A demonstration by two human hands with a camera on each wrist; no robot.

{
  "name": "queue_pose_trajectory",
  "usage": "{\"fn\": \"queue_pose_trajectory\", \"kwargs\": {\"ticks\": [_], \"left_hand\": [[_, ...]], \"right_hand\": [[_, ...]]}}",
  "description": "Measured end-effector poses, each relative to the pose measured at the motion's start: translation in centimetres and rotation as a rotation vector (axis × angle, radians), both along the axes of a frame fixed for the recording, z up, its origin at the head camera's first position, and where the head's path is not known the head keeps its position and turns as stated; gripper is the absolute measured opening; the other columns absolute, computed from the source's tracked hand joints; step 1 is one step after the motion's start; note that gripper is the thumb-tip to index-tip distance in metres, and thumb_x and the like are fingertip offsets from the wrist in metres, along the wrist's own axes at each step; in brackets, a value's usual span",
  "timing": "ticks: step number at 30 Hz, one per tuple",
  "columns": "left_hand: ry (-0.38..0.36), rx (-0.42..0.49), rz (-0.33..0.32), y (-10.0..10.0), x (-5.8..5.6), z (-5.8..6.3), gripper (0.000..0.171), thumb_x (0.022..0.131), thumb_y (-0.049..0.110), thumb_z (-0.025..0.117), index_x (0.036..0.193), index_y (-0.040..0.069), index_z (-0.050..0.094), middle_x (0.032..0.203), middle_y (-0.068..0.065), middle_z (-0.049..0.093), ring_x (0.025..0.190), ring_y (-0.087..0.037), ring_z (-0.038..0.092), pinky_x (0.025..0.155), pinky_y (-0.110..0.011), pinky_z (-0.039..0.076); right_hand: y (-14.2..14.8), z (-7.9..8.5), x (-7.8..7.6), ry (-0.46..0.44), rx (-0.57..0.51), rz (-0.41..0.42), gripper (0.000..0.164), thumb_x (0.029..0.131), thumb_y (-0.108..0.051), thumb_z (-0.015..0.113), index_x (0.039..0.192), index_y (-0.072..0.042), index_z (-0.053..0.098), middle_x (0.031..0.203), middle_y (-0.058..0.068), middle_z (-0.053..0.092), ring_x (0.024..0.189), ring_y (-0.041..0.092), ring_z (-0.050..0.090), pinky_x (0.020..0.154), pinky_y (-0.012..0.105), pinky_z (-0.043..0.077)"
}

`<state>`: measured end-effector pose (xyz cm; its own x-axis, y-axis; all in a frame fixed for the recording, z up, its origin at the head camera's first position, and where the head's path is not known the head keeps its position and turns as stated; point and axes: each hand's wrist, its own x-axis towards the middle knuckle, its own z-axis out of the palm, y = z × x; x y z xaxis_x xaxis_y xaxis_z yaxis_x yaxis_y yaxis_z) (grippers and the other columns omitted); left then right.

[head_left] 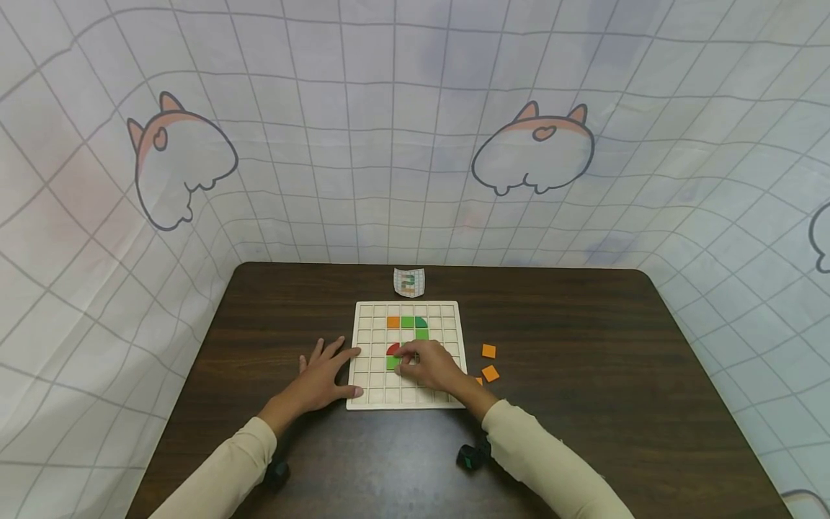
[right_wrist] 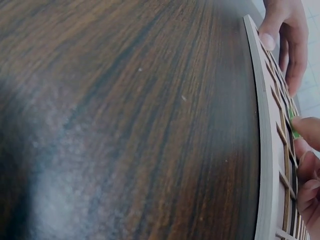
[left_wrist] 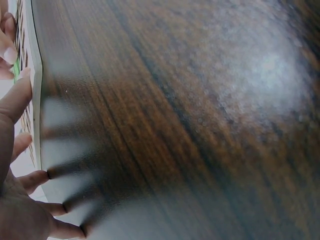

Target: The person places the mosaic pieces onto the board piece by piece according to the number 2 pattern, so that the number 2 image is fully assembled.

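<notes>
A white gridded board [head_left: 375,380] lies on the dark table. My right hand [head_left: 428,366] is over its middle, fingers curled, thumb and forefinger at a green square tile [head_left: 392,363]. In the right wrist view the fingertips meet this green tile [right_wrist: 293,119]. A red quarter-round tile [head_left: 393,349] sits just above it, partly covered by the forefinger. My left hand [head_left: 318,380] spreads its fingers along the board's left edge, with thumb and forefinger on the rim. Higher on the board are an orange square [head_left: 393,322], a green square [head_left: 407,322], a dark green quarter-round [head_left: 421,322] and another green square [head_left: 422,334].
Right of the board lie orange square tiles [head_left: 489,351], one of them partly hidden by the right wrist. A small printed card [head_left: 409,282] with a coloured pattern stands behind the board. A white gridded curtain [head_left: 363,180] surrounds the table [head_left: 583,360].
</notes>
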<state>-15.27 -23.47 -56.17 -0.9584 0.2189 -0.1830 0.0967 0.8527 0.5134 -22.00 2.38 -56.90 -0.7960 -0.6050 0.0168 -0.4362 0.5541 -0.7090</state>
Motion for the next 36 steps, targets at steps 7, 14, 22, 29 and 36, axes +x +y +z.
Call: {"fn": "queue_pose_trajectory", "kwargs": {"ticks": [7, 14, 22, 29, 36], "left_hand": [[-0.007, 0.000, 0.006, 0.0, 0.0, -0.1, 0.080, 0.084, 0.051, 0.077, 0.152, 0.021, 0.046, 0.165, -0.018, 0.023, 0.150, -0.055, 0.008, 0.106, -0.083, 0.009], [-0.012, 0.003, 0.004, 0.1, 0.0, 0.0, 0.081, 0.084, 0.051, 0.077, 0.152, 0.022, 0.045, 0.166, -0.018, 0.022, 0.150, -0.055, 0.007, 0.106, -0.083, 0.009], [-0.014, 0.007, 0.008, 0.1, 0.1, -0.1, 0.081, 0.084, 0.049, 0.078, 0.152, 0.022, 0.045, 0.166, -0.018, 0.022, 0.151, -0.054, 0.006, 0.106, -0.083, 0.008], [-0.017, 0.000, 0.015, 0.2, 0.0, -0.1, 0.082, 0.083, 0.050, 0.079, 0.152, 0.023, 0.044, 0.166, -0.017, 0.022, 0.151, -0.054, 0.006, 0.106, -0.083, 0.008], [-0.013, 0.008, 0.010, 0.1, 0.1, -0.1, 0.082, 0.083, 0.050, 0.079, 0.152, 0.021, 0.045, 0.166, -0.018, 0.022, 0.150, -0.055, 0.007, 0.105, -0.084, 0.008]], "right_hand": [[0.0, 0.0, 0.0, -0.009, 0.015, -0.006, 0.021, 0.090, -0.020, 0.076, 0.109, -0.012, 0.077, 0.082, -0.010, 0.068, 0.084, 0.007, 0.060, 0.083, 0.029, 0.052], [0.0, 0.1, 0.0, -0.003, 0.019, 0.007, 0.022, 0.089, -0.021, 0.077, 0.110, -0.014, 0.077, 0.081, -0.011, 0.066, 0.079, 0.005, 0.058, 0.075, 0.026, 0.050], [1.2, 0.8, 0.0, -0.002, -0.030, 0.042, 0.024, 0.090, -0.020, 0.077, 0.111, -0.009, 0.075, 0.084, -0.007, 0.067, 0.073, 0.006, 0.054, 0.071, 0.025, 0.048], [4.5, 1.3, -1.0, -0.052, -0.067, 0.046, 0.022, 0.093, -0.022, 0.074, 0.111, -0.009, 0.074, 0.086, -0.005, 0.067, 0.066, 0.007, 0.052, 0.061, 0.021, 0.044], [9.0, 1.3, -2.1, -0.041, -0.050, 0.015, 0.020, 0.094, -0.024, 0.073, 0.109, -0.011, 0.075, 0.085, -0.005, 0.066, 0.063, 0.009, 0.050, 0.056, 0.022, 0.043]]}}
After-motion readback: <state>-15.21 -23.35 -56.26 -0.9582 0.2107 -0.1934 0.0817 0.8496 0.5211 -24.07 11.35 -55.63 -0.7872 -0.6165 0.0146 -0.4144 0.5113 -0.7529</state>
